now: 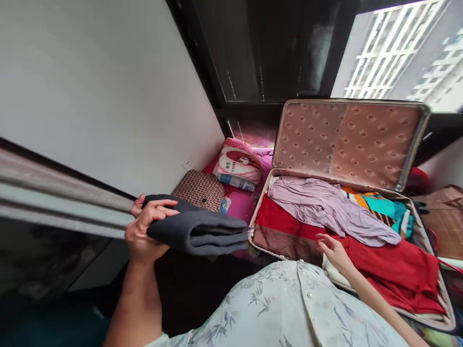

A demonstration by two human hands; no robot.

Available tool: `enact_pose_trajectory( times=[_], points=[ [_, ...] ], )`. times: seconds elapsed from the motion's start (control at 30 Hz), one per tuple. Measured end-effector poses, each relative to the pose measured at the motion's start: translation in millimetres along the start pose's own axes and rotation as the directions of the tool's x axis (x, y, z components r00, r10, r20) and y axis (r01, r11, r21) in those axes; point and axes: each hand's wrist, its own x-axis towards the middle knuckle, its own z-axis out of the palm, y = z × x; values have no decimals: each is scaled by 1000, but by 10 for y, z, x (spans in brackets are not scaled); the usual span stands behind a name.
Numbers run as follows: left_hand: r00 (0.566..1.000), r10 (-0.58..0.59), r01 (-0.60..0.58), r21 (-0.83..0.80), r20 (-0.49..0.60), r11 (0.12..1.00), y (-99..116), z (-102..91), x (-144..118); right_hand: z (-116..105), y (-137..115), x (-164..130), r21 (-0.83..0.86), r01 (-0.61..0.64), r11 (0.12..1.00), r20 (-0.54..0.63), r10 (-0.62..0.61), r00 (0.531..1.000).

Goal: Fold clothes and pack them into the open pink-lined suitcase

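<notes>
My left hand (150, 226) is closed around one end of a folded dark grey garment (210, 229), thumb and fingers wrapped over its fold. The garment is held up left of an open suitcase (269, 185), its loose layers pointing toward the case. Over the front part of the suitcase hovers my right hand (333, 250), fingers slightly bent and apart, with nothing seen in it. Below it are red clothing (394, 274) and a brown striped piece (285, 241). A light purple garment (318, 200) lies across the middle, beside a teal and orange patterned cloth (392, 212).
The raised suitcase lid (347, 140) has pink lining and stands against the window side. A pink printed package (238, 164) and a brown patterned bag (200, 190) sit left of the case. A white wall (108, 86) rises at the left; a brown bag (444, 217) lies right.
</notes>
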Motion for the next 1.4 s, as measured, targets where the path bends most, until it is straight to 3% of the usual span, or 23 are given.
enact_pose_trajectory(
  times=[0.1, 0.17, 0.23, 0.33, 0.43, 0.5, 0.57, 0.67, 0.73, 0.77, 0.83, 0.9, 0.97, 1.03, 1.13, 1.27, 1.3, 1.33, 1.4],
  points=[
    [991, 82, -88, 51, 111, 995, -174, -105, -108, 112, -44, 34, -30, 23, 999, 43, -21, 999],
    [973, 17, -47, 127, 231, 991, -348, -1, -200, 149, -42, 19, -37, 38, 999, 46, -36, 998],
    [917, -82, 3, 198, 390, 980, -580, 233, -307, 154, -20, -21, -47, 40, 998, 29, -39, 999],
    [770, -189, 26, 267, 609, 963, -1002, 801, -439, 140, 16, -112, -76, 10, 997, -22, -12, 1000],
    [656, -228, 9, 295, 719, 956, -1373, 1543, -434, 154, 11, -221, -97, -30, 995, -69, 24, 997],
    [640, -254, 25, 311, 726, 950, -1494, 2055, -345, 180, -13, -292, -113, -50, 992, -93, 39, 995],
    [667, -277, 63, 319, 691, 946, -1466, 2523, -223, 203, -29, -359, -131, -58, 990, -117, 43, 992],
    [740, -204, 80, 218, 641, 973, -1127, 3097, -97, 207, 5, -462, -119, -69, 990, -161, 50, 986],
    [722, -44, 13, 49, 690, 999, -731, 3409, -119, 195, 71, -541, -78, -95, 992, -194, 78, 978],
    [676, 58, -33, -49, 735, 998, -499, 3552, -166, 188, 111, -583, -54, -112, 992, -209, 99, 973],
    [528, 252, -104, -233, 811, 967, -13, 3828, -307, 175, 189, -668, -3, -146, 989, -239, 141, 961],
    [388, 365, -115, -348, 847, 930, 450, 4102, -448, 157, 252, -753, 51, -165, 985, -272, 173, 947],
    [297, 392, -93, -382, 871, 919, 837, 4380, -513, 119, 296, -840, 86, -158, 984, -314, 177, 933],
    [250, 387, -89, -377, 888, 922, 1121, 4655, -464, 48, 331, -940, 85, -133, 987, -367, 155, 917],
    [188, 373, -127, -354, 909, 927, 1352, 5033, -229, -113, 406, -1133, 65, -132, 989, -439, 147, 886],
    [1, 209, -230, -204, 978, 952, 1411, 5385, 60, -332, 588, -1425, 103, -150, 983, -502, 181, 846],
    [-26, 181, -252, -182, 983, 951, 1412, 5431, 92, -373, 641, -1486, 118, -150, 982, -512, 190, 838],
    [-28, 173, -259, -175, 984, 950, 1415, 5457, 106, -408, 693, -1535, 135, -149, 980, -520, 198, 831],
    [17, 186, -253, -176, 982, 951, 1434, 5447, 94, -460, 780, -1592, 167, -143, 976, -531, 211, 821]
  ],
)
